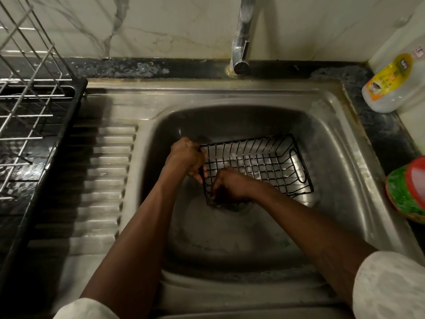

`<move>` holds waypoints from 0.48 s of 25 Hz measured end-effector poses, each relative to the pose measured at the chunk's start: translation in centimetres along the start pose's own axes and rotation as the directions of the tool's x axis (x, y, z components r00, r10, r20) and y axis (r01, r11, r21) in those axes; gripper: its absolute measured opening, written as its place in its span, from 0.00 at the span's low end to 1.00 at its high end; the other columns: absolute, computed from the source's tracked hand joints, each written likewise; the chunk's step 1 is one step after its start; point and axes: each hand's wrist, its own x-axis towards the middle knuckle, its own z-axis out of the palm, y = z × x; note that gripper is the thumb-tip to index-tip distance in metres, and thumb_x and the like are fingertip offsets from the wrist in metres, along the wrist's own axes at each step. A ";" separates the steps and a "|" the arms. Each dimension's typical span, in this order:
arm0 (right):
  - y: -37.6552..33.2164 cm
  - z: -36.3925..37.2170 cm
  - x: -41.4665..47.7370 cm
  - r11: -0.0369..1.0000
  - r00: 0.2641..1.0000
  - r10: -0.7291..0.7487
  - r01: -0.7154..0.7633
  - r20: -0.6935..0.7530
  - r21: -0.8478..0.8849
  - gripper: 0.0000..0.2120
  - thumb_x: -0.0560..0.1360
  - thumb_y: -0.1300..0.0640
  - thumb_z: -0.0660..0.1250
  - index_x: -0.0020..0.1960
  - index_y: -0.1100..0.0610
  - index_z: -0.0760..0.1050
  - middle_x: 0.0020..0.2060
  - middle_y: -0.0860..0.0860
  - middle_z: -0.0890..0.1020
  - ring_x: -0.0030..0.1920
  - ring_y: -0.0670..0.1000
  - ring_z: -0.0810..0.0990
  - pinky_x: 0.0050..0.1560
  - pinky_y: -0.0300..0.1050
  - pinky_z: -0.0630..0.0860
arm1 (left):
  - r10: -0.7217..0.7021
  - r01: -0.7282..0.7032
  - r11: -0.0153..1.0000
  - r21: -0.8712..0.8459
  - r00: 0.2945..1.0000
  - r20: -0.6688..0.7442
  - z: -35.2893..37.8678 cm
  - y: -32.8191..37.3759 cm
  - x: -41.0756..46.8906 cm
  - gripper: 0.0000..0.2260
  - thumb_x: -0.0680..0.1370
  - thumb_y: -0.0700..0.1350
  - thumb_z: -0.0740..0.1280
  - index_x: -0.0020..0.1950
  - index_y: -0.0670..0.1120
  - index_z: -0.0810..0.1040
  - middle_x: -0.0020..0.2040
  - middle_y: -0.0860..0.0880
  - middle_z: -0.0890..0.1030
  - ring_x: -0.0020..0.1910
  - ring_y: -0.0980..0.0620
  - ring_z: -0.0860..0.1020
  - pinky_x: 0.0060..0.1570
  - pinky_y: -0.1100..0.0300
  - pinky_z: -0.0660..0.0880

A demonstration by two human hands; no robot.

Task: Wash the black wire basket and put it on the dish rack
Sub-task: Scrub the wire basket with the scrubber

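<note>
Basket [257, 162] sits tilted inside the sink [333, 125] bowl, white suds on its wires, so we judge washing is mid-way; rinsing and the move to the dish rack [30, 111] at far left are not yet done. From the head view, the left hand [187, 157] grips the basket's left end, fingers wrapped over the rim. The right hand [230, 185] is curled down at the near corner; we can't tell whether it holds a scrubber or the wire.

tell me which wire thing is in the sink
The black wire basket, down in the sink; the silver dish rack stands outside, at left.
</note>
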 end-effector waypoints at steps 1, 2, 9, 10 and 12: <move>0.2 -0.4 -0.4 0.997 1.000 0.012 -0.012 0.004 0.080 0.04 0.75 0.56 0.74 0.50 0.53 0.85 0.44 0.46 0.85 0.46 0.43 0.82 0.52 0.41 0.77 | -0.031 0.032 0.999 -0.038 0.999 0.013 0.1 0.1 0.0 0.02 0.83 0.37 0.64 0.51 0.41 0.75 0.31 0.39 0.82 0.35 0.40 0.85 0.40 0.41 0.83; 0.1 -1.0 -0.8 0.982 0.999 0.022 -0.016 -0.032 0.186 0.04 0.75 0.56 0.74 0.50 0.53 0.85 0.44 0.46 0.86 0.45 0.43 0.84 0.51 0.42 0.80 | -0.044 0.044 0.997 -0.064 0.999 0.011 0.1 0.2 0.0 0.01 0.82 0.37 0.65 0.51 0.41 0.76 0.32 0.39 0.82 0.34 0.39 0.85 0.39 0.40 0.83; -1.8 -2.5 -0.2 0.930 0.683 0.245 0.035 -0.688 0.366 0.09 0.78 0.57 0.71 0.58 0.52 0.82 0.48 0.47 0.85 0.46 0.41 0.83 0.48 0.36 0.80 | -0.009 0.032 0.987 -0.157 0.989 0.150 -0.1 0.5 -1.5 0.09 0.82 0.30 0.60 0.57 0.42 0.73 0.44 0.38 0.80 0.39 0.42 0.81 0.51 0.40 0.79; -2.3 -2.4 0.4 0.922 0.645 0.237 0.086 -0.727 0.377 0.10 0.78 0.59 0.71 0.59 0.53 0.82 0.49 0.47 0.85 0.46 0.40 0.83 0.48 0.32 0.79 | 0.007 0.019 0.988 -0.152 0.986 0.168 -0.1 0.5 -1.8 0.09 0.83 0.31 0.58 0.59 0.40 0.74 0.47 0.36 0.81 0.41 0.41 0.80 0.54 0.39 0.79; -3.0 -2.3 1.7 0.910 0.581 0.242 0.142 -0.778 0.389 0.10 0.77 0.63 0.71 0.57 0.56 0.84 0.47 0.48 0.86 0.45 0.39 0.82 0.47 0.28 0.78 | 0.014 0.022 0.983 -0.185 0.981 0.192 0.0 0.3 -1.6 0.12 0.85 0.35 0.54 0.62 0.40 0.75 0.53 0.34 0.80 0.47 0.38 0.80 0.60 0.37 0.76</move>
